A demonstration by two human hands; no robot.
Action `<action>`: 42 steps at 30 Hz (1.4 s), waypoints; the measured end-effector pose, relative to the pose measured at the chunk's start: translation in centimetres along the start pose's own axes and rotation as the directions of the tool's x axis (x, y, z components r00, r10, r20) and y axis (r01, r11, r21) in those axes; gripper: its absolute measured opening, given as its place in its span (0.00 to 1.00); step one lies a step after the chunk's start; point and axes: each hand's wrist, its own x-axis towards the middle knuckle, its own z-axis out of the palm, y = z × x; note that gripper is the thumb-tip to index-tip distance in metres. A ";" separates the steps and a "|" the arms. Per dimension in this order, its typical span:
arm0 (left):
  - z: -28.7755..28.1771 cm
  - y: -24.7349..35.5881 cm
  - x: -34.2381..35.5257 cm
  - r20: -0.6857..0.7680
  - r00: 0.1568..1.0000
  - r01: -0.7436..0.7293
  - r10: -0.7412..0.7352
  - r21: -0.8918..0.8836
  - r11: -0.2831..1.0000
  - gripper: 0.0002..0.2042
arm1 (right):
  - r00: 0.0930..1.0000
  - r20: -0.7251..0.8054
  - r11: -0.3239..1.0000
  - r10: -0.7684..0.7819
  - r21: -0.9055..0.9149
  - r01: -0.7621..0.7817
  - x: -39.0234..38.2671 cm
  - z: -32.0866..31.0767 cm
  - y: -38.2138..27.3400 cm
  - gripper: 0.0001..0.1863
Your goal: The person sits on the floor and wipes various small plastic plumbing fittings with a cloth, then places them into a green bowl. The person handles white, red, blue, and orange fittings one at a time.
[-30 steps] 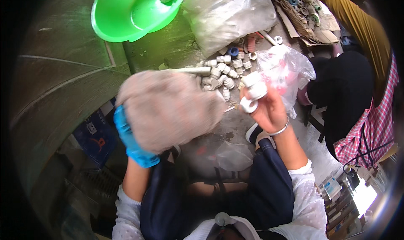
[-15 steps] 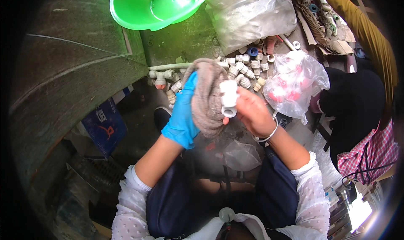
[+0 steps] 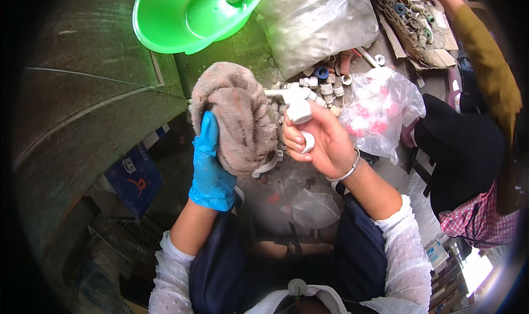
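My left hand (image 3: 210,165), in a blue rubber glove, is closed round a bunched grey-brown cloth (image 3: 237,115). To its right, my bare right hand (image 3: 325,135) grips a white plastic pipe fitting (image 3: 300,111); one rounded end sticks up above the fingers, and another round white end shows by the palm. The fingers cover its middle. Cloth and fitting are apart. Beyond my hands, a pile of white pipe fittings (image 3: 327,88) lies on the ground, partly hidden by the cloth.
A green basin (image 3: 165,36) with a fitting inside stands at the far left. Beyond the pile lies a large plastic bag (image 3: 319,25). On the right are a clear bag with pink-and-white pieces (image 3: 380,107), a cardboard tray of parts (image 3: 410,27) and another person's sleeved arm (image 3: 485,55).
My left hand has carried the cloth left, away from the fitting. My right hand has turned the fitting and now wraps its fingers round it. The view has shifted slightly.
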 end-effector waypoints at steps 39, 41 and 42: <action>-0.1 0.9 1.0 -0.096 0.985 0.128 -0.143 -0.145 0.981 0.24 | 0.846 0.171 -0.187 -0.505 -0.979 0.086 -1.3 -1.9 -1.1 0.20; -1.4 1.3 1.0 -0.081 0.995 0.089 -0.058 0.457 0.885 0.24 | 0.850 0.081 -0.140 -0.521 -0.990 0.008 -1.4 -2.6 -0.9 0.20; -2.1 1.0 1.0 -0.060 0.998 0.064 -0.030 0.701 0.710 0.24 | 0.895 0.095 -0.104 -0.436 -0.993 0.055 -1.6 -2.5 -0.8 0.20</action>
